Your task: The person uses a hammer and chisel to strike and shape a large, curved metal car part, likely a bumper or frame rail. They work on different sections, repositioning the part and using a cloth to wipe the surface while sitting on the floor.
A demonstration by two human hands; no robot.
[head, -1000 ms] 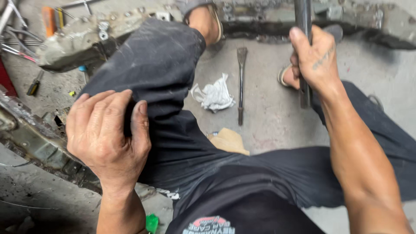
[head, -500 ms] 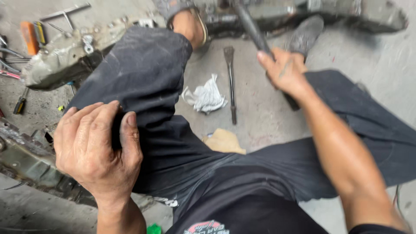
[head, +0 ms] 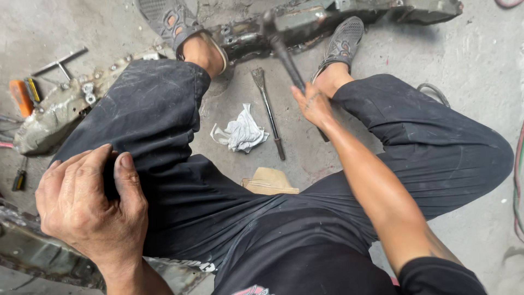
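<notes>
I sit on a concrete floor with my legs spread, in dark trousers. My right hand (head: 312,104) grips the handle of a dark hammer (head: 285,54), whose blurred head is down at a greasy metal casting (head: 327,19) lying between my feet. My left hand (head: 90,205) rests on my left knee with its fingers curled over the cloth, holding nothing. A flat chisel (head: 267,112) lies on the floor between my legs, next to a crumpled white rag (head: 240,131).
A second grimy metal housing (head: 52,117) lies at the left, with an orange-handled tool (head: 22,95) and a T-shaped wrench (head: 60,63) beside it. A tan block (head: 270,181) sits under me. Dark cables (head: 517,180) run along the right edge. Another metal part (head: 33,251) lies at lower left.
My right hand has swung the hammer down and forward from a raised position onto the casting. My left hand stays on the knee; the view has tilted a little.
</notes>
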